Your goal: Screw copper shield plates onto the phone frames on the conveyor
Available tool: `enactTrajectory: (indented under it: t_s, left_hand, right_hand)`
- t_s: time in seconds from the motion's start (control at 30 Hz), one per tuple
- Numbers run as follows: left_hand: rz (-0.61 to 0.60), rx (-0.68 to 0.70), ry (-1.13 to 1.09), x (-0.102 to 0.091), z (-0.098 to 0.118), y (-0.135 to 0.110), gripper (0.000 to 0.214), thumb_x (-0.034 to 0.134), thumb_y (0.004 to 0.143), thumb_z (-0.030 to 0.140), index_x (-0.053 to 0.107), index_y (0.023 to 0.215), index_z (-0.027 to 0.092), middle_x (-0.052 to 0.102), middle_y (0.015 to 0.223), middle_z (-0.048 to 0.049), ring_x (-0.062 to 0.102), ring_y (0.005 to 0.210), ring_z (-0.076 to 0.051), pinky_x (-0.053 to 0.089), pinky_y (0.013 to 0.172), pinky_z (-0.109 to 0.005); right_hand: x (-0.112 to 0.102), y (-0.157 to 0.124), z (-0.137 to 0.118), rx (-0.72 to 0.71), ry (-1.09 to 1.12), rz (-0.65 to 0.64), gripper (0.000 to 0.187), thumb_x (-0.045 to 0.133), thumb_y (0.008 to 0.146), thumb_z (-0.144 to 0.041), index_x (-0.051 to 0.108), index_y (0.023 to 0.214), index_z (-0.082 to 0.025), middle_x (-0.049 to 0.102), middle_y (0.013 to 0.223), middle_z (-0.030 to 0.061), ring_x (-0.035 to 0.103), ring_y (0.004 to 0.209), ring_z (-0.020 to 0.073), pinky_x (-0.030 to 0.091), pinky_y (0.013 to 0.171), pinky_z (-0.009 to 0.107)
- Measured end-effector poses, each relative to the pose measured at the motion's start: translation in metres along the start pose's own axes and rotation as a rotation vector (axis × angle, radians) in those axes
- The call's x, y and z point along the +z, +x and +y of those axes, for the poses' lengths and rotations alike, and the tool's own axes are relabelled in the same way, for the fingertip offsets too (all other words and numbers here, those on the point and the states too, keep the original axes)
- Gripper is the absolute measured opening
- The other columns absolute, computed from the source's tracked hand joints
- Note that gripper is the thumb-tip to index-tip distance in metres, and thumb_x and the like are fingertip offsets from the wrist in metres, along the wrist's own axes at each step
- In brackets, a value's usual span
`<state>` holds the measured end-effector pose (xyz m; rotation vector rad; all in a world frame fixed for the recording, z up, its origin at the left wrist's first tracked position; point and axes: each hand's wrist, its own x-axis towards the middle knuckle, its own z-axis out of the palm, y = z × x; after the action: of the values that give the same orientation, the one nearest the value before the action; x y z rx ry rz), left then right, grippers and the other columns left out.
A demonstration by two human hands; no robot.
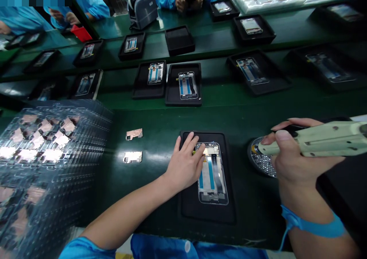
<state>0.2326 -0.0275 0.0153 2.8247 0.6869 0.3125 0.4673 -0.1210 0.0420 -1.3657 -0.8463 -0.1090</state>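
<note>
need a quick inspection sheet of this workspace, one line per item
surface: dark green worktop, glare near its middle
job's things: silver-and-black rectangular phone frame with blue strips in a shallow black tray; pale green plastic handheld tool
clutter: two small flat copper-and-silver boards left of the tray; stacked clear plastic trays holding similar pieces; round dish with a glittering pitted surface
hands: left hand spread over the frame's upper left; right hand gripping the tool, tip over the dish
cables: thin blue cord hanging from the blue wrist strap; destination out of view
surroundings: blue-sleeved co-worker's hands holding a dark device; grey machine with a white roll
</note>
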Motion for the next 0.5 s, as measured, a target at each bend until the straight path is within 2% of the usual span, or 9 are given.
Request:
enactTrajectory:
  t_s: [0.23, 0.37, 0.5]
  left_hand:
    - [0.009, -0.003, -0.032, 0.001, 0.0, -0.003, 0.038, 0.042, 0.107, 0.027, 0.059, 0.138, 0.014, 0.054, 0.151, -0.0187, 0.035, 0.153, -0.036, 0.033, 0.12, -0.068]
    - [0.036, -0.013, -0.056, 0.005, 0.0, -0.003, 0.038, 0.042, 0.107, 0.027, 0.06, 0.137, 0.015, 0.055, 0.15, -0.0176, 0.037, 0.152, -0.035, 0.032, 0.121, -0.067]
    - [0.049, -0.015, -0.079, 0.011, 0.006, -0.004, 0.04, 0.041, 0.107, 0.03, 0.058, 0.14, 0.014, 0.054, 0.151, -0.0174, 0.04, 0.15, -0.035, 0.03, 0.122, -0.067]
  right_hand:
    - [0.004, -0.002, 0.001, 0.001, 0.037, 0.024, 0.028, 0.082, 0.078, -0.025, 0.067, 0.1, -0.014, 0.064, 0.074, 0.0032, 0.063, 0.054, 0.0208, 0.053, 0.05, 0.037]
    - [0.006, -0.001, 0.0, 0.014, 0.029, 0.035, 0.028, 0.081, 0.077, -0.025, 0.067, 0.098, -0.015, 0.065, 0.079, 0.0047, 0.062, 0.052, 0.0196, 0.052, 0.049, 0.037]
    - [-0.005, 0.007, -0.013, 0.001, 0.003, 0.08, 0.03, 0.079, 0.077, -0.032, 0.064, 0.098, -0.018, 0.063, 0.08, 0.0038, 0.058, 0.051, 0.0185, 0.048, 0.045, 0.037]
